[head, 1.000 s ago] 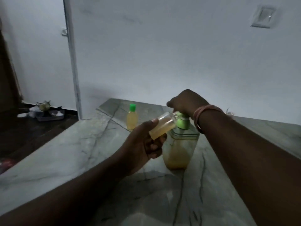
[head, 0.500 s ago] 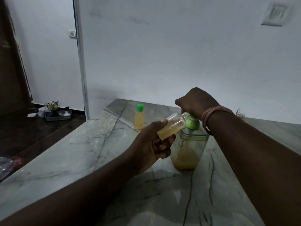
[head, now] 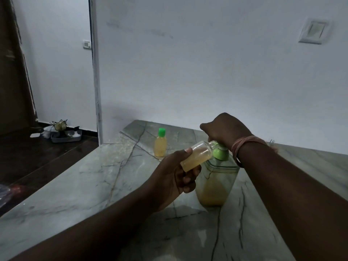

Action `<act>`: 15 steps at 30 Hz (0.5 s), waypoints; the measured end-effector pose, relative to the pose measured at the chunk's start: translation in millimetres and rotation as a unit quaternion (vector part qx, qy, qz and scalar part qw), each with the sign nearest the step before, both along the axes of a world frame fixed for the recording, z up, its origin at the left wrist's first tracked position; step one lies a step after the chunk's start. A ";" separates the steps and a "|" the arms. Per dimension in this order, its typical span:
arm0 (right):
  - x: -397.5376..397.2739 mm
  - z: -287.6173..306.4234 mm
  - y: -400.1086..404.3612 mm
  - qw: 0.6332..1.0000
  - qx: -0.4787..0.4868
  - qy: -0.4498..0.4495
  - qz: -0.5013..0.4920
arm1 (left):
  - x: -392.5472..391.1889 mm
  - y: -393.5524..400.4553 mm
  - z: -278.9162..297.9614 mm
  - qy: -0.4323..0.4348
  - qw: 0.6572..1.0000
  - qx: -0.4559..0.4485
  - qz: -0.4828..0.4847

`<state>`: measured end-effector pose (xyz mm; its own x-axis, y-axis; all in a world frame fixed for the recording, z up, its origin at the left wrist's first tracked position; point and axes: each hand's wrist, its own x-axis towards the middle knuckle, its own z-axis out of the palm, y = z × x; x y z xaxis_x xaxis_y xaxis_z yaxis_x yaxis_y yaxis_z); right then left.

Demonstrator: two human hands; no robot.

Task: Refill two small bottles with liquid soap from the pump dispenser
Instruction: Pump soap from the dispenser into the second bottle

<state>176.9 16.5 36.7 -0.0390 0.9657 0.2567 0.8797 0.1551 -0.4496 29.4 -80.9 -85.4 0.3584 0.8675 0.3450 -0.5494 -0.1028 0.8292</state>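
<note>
the left hand [head: 175, 176] grips a small open bottle [head: 197, 156], fingers curled round its lower end and the thumb laid along its upper side. the bottle is tilted well over, its mouth raised toward the right and tucked against the green pump head of the dispenser [head: 216, 183], under the right hand. yellowish soap fills the lower part of the tilted bottle; the top part near the neck looks clear.

the right hand [head: 226, 129] sits on top of the pump, fingers bent down over the pump head and covering most of it, so only the green collar [head: 221, 153] below shows. a pinkish band [head: 243, 145] circles the right wrist.

the dispenser is a clear, squarish container standing upright on the grey marble desk [head: 94, 176], with yellow soap filling roughly its lower half. whether soap is running into the small bottle at the mouth cannot be told, since the hand hides that spot.

a second small bottle [head: 160, 143] stands upright farther back on the desk, near the wall corner, well apart from both hands. it has a green cap screwed on and is full of the same yellow liquid.

off to the left, on the dark floor beyond the desk, a grey tray [head: 66, 137] holds some small objects too dim to make out. a switch plate [head: 313, 32] is fixed high on the white wall at the right.
</note>
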 end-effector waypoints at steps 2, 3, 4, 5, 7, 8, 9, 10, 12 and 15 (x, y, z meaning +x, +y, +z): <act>0.7 2.3 -2.6 1.000 -0.007 0.005 0.000 | 1.1 -0.4 0.9 0.000 1.000 0.002 -0.001; 0.3 2.3 -2.8 1.000 -0.010 0.006 0.004 | 1.3 -1.4 1.0 0.001 1.000 0.000 0.002; 0.1 3.6 -3.0 1.000 -0.012 0.007 0.004 | 1.6 -2.7 1.6 0.003 1.000 -0.001 0.006; -0.1 5.5 -3.4 1.000 -0.013 0.001 0.004 | 2.3 -3.7 2.1 0.004 1.000 0.001 0.009; -0.1 10.7 -6.1 1.000 -0.012 -0.025 0.007 | 3.2 -4.9 2.6 0.004 1.000 0.004 0.010; 0.2 13.8 -7.7 0.999 0.001 -0.036 0.006 | 3.3 -4.4 3.5 0.004 1.000 0.004 0.007; 0.9 14.5 -7.8 0.999 0.022 -0.039 0.004 | 2.8 -3.4 3.0 0.005 1.000 0.001 0.004; 1.4 13.3 -6.9 0.999 0.039 -0.028 0.000 | 2.1 -2.0 2.7 0.006 1.000 -0.002 0.003; 1.2 4.3 -2.2 0.999 0.039 0.004 -0.002 | 1.0 -0.2 1.4 0.006 1.000 -0.004 0.001; 0.8 -2.1 3.6 1.000 0.010 -0.012 -0.004 | 1.0 -1.1 -0.9 0.007 1.000 0.006 -0.004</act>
